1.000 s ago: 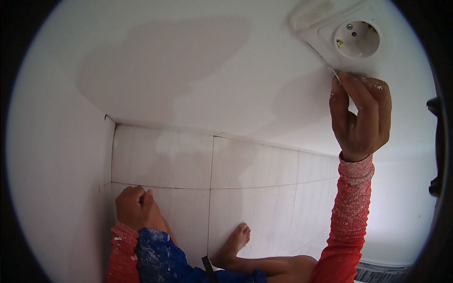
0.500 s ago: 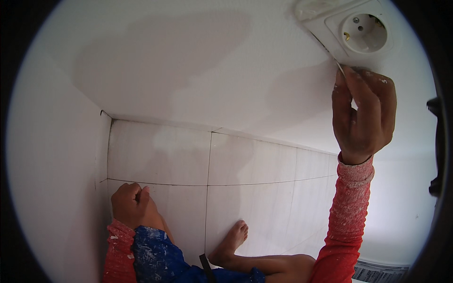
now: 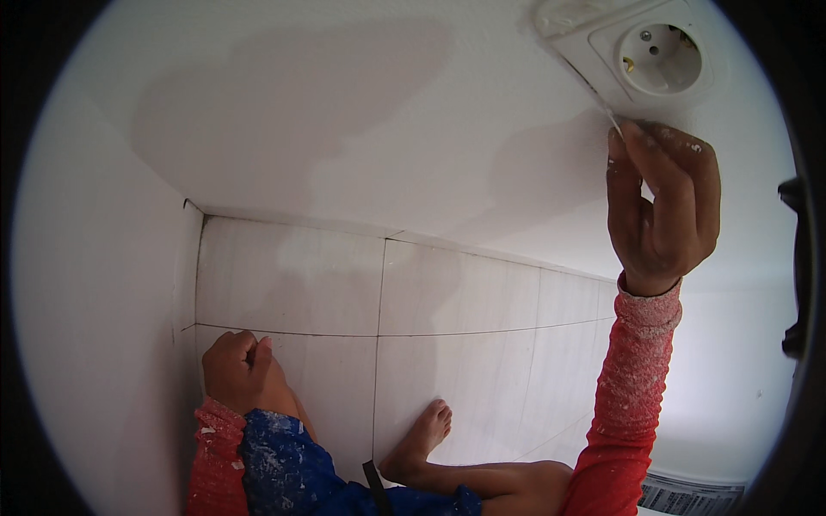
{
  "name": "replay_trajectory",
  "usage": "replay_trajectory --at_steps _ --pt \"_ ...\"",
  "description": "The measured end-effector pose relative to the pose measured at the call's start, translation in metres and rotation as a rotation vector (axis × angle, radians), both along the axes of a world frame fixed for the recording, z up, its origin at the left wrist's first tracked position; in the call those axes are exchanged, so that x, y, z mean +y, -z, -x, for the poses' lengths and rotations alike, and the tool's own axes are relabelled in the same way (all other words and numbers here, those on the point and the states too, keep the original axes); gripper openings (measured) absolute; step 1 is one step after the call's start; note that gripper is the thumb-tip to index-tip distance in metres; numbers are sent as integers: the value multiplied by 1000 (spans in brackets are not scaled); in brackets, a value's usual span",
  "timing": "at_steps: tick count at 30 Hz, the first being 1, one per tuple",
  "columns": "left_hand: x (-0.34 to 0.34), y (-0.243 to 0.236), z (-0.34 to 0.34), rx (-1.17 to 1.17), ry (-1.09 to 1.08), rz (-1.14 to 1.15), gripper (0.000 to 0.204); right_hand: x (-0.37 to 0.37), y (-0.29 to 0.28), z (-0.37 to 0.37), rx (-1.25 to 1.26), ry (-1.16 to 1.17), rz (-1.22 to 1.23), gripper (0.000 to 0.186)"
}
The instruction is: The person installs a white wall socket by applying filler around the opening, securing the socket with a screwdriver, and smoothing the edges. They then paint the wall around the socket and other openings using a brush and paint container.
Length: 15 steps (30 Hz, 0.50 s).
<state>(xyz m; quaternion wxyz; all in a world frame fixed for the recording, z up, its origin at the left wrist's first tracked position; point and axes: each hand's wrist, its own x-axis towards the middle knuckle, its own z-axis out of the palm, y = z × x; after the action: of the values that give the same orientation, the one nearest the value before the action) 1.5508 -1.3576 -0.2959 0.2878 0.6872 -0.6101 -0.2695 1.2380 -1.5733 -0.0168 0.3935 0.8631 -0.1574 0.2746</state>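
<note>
Red cloth dusted with white covers both forearms at the near edge, the left sleeve (image 3: 215,456) at the left and the right sleeve (image 3: 632,378) at the right. Between them are blue trousers (image 3: 288,460) spattered with white, a short black strap (image 3: 376,488) and a bare leg (image 3: 516,483). Near on the right, a pale object with a printed grey band (image 3: 688,497) shows only in part.

A little farther in, on the left, the left hand (image 3: 237,370) rests by the trousers' upper end, its fingers curled into a loose fist; whether anything lies inside it, I cannot tell. To its right, a bare foot (image 3: 430,430) stands on the floor (image 3: 465,292) of large pale tiles with thin dark joints. Beyond the tiles rises a white wall (image 3: 344,146), meeting another white wall (image 3: 95,301) at the left.

Far on the right, the right hand (image 3: 662,202) pinches a thin pale sliver (image 3: 614,122) between thumb and forefinger. Its far tip reaches the near edge of a white socket plate (image 3: 602,64), at the end of a narrow dark gap along that edge. The round socket (image 3: 661,64) sits just beyond the fingertips.
</note>
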Motion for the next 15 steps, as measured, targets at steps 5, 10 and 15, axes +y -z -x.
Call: replay_trajectory --at_steps 5,10,15 --pt "2 4 0 7 -20 24 33 9 2 -2 32 104 -49 29" --pt "5 10 -1 61 -37 -68 31 28 -14 -10 33 69 -329 27" --pt "2 -1 3 58 -34 15 17 52 -5 -15 -171 93 -582 24"
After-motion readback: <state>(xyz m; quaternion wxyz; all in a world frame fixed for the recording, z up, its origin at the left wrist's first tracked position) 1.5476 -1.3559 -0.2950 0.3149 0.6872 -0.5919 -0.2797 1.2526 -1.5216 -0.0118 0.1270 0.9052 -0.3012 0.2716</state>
